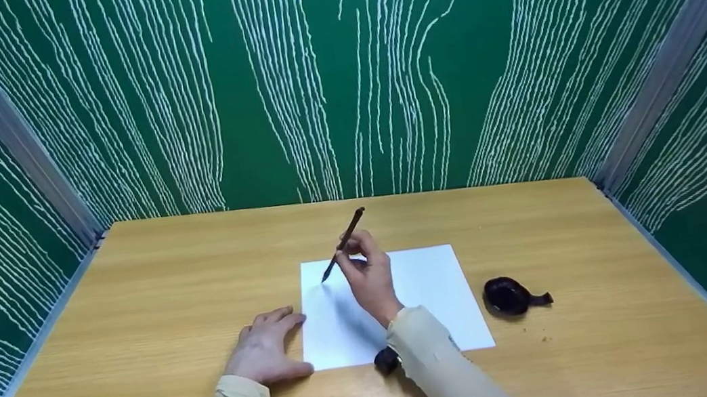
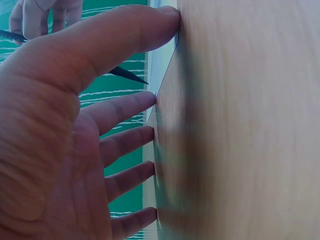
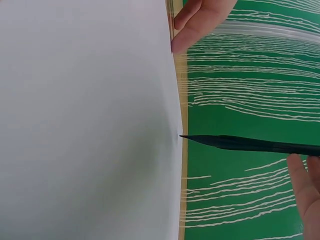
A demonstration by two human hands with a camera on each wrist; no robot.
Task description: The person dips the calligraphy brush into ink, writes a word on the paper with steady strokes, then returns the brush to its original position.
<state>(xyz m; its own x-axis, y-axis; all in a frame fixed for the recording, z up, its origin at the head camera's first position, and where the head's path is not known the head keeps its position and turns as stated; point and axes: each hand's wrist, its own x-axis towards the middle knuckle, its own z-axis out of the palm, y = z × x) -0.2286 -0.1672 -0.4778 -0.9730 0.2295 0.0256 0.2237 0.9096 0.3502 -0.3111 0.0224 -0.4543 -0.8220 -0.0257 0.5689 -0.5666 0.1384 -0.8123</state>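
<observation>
A sheet of white paper (image 1: 431, 297) lies on the wooden table. Over its upper left part, my right hand (image 1: 372, 278) pinches a slim dark writing brush (image 1: 349, 231) between thumb and fingers. The brush slants, its pointed tip down close at the paper and its knobbed end up. In the right wrist view the brush (image 3: 240, 143) tapers to a fine point right at the sheet. My left hand (image 1: 264, 347) is spread at the paper's left edge, thumb and index fingertip on that edge; the left wrist view shows the other fingertips on the wood.
A small black dish with a short handle (image 1: 506, 296) stands right of the paper, with a few specks on the table near it. Each wrist carries a black device, such as the one by the right sleeve (image 1: 386, 361). Green walls with white wavy lines (image 1: 351, 76) enclose the table.
</observation>
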